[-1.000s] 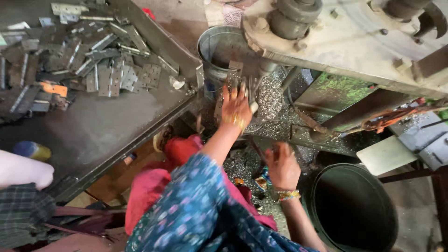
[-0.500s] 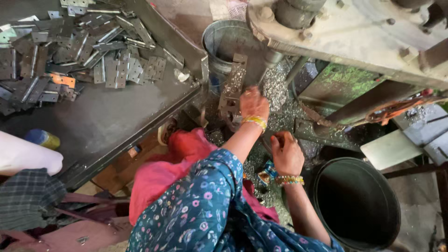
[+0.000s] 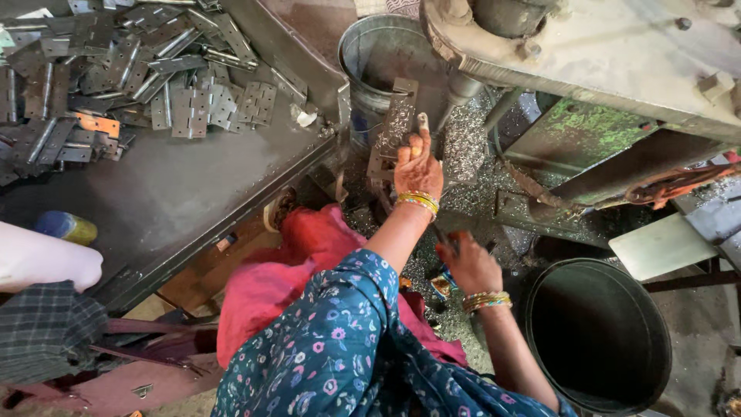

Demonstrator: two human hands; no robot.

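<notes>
our left hand [image 3: 417,168] reaches far forward with its fingers pressed on a small metal hinge plate [image 3: 395,125], which sits on the shaving-covered bed of the machine [image 3: 617,54], just under its spindle. the fingers lie flat on the plate rather than wrapping it, so we call this a holding-down grip, closed onto the plate. our right hand [image 3: 469,266] is nearer to us and lower, curled around something small and dark; we cannot tell what it is.

we judge the plate to be stiff, thin steel, light for its size, with sharp stamped edges and likely an oily, slippery face. it seems best taken by the flat faces or the long edges, away from the knuckle side and the swarf.

to the far left, a heap of similar hinges [image 3: 116,69] lies on a dark metal table [image 3: 177,201]. a galvanised bucket [image 3: 363,54] stands just beyond the plate. a black bin [image 3: 598,340] sits near right, beside the right wrist.
</notes>
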